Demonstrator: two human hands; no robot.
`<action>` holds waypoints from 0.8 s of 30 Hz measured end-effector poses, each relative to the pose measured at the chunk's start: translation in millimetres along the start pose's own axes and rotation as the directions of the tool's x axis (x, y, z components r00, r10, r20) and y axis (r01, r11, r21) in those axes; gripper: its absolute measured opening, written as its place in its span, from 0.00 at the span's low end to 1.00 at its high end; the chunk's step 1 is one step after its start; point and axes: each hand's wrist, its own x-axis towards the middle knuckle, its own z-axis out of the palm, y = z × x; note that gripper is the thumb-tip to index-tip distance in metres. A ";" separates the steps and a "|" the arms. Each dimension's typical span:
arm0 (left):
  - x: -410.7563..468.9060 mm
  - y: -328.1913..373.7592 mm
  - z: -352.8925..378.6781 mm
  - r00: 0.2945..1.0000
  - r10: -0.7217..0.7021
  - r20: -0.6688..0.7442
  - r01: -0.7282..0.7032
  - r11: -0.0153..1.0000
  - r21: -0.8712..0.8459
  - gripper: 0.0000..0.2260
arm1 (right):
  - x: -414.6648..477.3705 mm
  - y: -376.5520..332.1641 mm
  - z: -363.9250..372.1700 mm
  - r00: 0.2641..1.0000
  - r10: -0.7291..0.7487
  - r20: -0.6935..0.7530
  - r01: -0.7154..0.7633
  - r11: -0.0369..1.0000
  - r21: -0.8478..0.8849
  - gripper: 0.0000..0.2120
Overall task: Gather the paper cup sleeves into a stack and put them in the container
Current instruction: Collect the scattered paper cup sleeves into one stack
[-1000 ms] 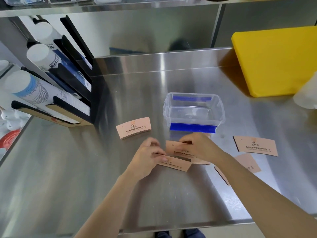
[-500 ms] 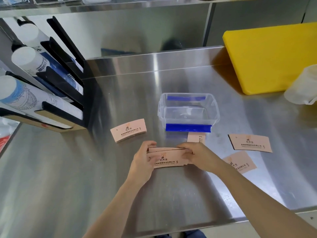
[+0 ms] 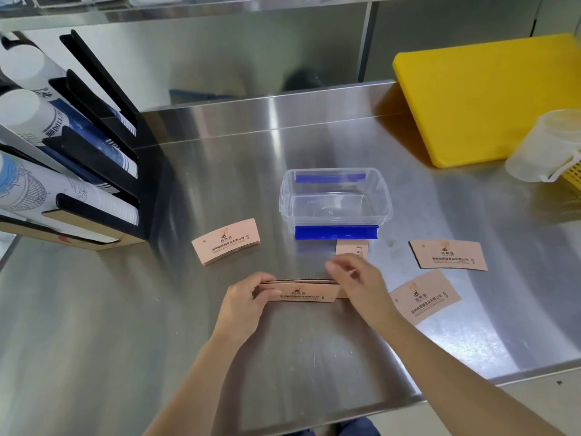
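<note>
Head view: left hand (image 3: 243, 302) pinches the stack (image 3: 301, 291) standing on edge before the container (image 3: 386, 196), right hand (image 3: 352, 273) loose and empty above it; thin, light sleeves likely splay, so grip both ends.

This looks like the work area of a drink shop or café kitchen. The table (image 3: 314, 357) and the wall behind it are shiny steel. A black rack (image 3: 94, 143) on the left holds rows of paper cups (image 3: 28, 116). A yellow cutting board (image 3: 484, 96) leans at the back, near a plastic jug (image 3: 540, 146). Printed cup sleeves (image 3: 227, 245) lie about.
</note>
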 end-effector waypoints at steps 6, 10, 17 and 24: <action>9.6 -7.0 -13.2 0.994 -0.032 0.105 0.034 0.999 -0.022 0.13 | 9.9 7.3 1.1 0.994 0.036 0.103 0.017 0.883 -0.470 0.10; 11.8 -15.6 -23.3 0.989 -0.066 0.134 0.077 0.994 -0.080 0.05 | 17.9 -5.2 -8.6 0.962 0.016 0.271 0.120 0.869 -0.480 0.16; 12.6 -20.3 -28.1 0.988 -0.073 0.134 0.083 0.994 -0.073 0.12 | 37.4 -11.3 -10.9 0.949 0.263 0.172 -0.198 0.925 -0.323 0.23; 11.9 -20.7 -33.4 0.986 -0.077 0.148 0.087 0.994 -0.064 0.15 | 44.8 -7.2 0.1 0.932 -0.046 0.359 0.254 0.792 -0.556 0.27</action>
